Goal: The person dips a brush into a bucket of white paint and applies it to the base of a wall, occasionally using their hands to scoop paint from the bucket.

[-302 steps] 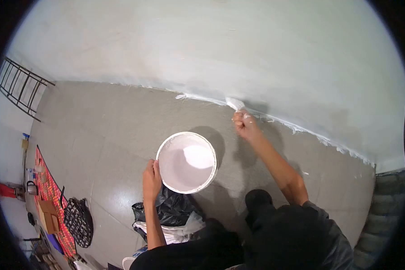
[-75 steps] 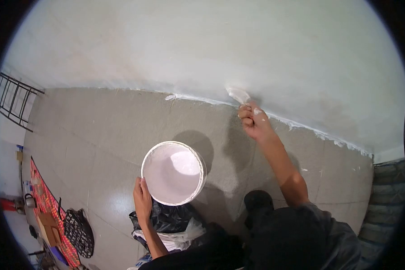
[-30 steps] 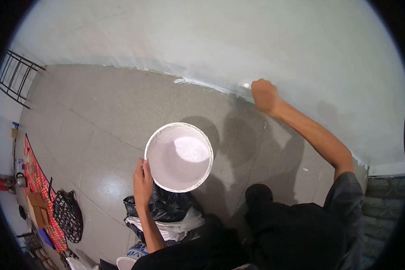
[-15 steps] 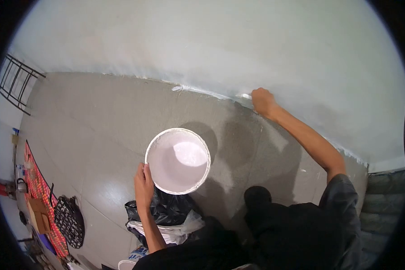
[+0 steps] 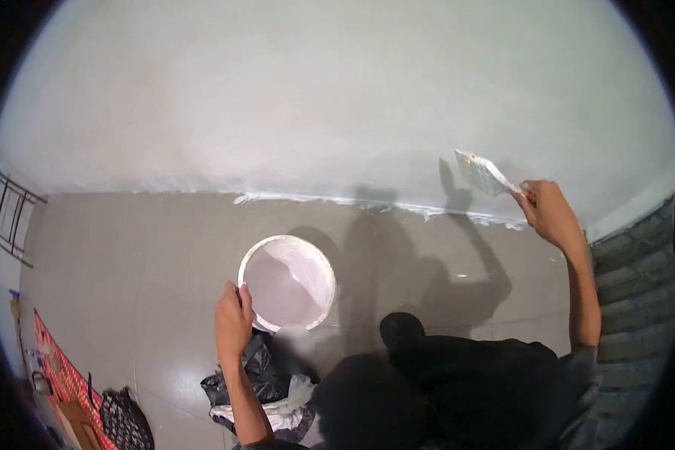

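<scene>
My left hand (image 5: 234,319) is closed on the left rim of a white bucket (image 5: 331,289), whose inside is coated with pale paint or paste. The bucket is tilted so that its opening faces the camera. At the right, my right hand (image 5: 549,214) grips the handle of a white-coated brush (image 5: 484,172), a bit of red showing by the fingers. The brush points up and left in front of the pale wall (image 5: 315,97); whether it touches the wall I cannot tell. White smears (image 5: 337,200) run along the wall's bottom edge.
Black and white plastic bags (image 5: 266,390) lie below the bucket. A patterned bag (image 5: 125,421), a cardboard box (image 5: 77,426) and a red mat (image 5: 67,375) are at lower left. A metal rack (image 5: 6,214) stands far left; grey stacked material (image 5: 634,300) lines the right.
My right hand has moved right, away from the wall's lower edge, and the brush now shows in full. My left hand still holds the bucket, which has tipped a little. The view has shifted.
</scene>
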`<action>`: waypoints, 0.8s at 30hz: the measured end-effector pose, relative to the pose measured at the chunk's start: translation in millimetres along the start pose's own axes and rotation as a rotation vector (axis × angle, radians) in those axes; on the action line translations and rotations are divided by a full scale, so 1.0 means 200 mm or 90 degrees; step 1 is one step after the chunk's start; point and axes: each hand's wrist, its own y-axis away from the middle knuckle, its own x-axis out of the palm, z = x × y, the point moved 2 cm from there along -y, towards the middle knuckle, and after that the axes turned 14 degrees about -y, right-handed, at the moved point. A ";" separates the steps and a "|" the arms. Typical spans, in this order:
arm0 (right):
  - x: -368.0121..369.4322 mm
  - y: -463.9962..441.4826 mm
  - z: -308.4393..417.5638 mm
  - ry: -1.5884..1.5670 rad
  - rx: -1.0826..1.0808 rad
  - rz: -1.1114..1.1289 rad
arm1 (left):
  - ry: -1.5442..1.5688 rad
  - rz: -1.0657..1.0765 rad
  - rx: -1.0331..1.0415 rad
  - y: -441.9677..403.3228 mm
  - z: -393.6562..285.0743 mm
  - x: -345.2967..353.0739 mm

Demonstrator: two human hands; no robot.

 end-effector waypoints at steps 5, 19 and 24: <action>-0.21 0.48 0.23 -0.009 0.053 -0.019 | -0.089 0.014 0.100 0.03 -0.01 -0.25; -0.60 0.71 0.15 0.015 0.017 0.060 | -0.166 -0.017 0.195 0.01 -0.03 -0.35; -0.74 0.71 0.26 -0.153 -0.035 0.175 | -0.079 0.009 0.122 0.20 -0.32 -0.55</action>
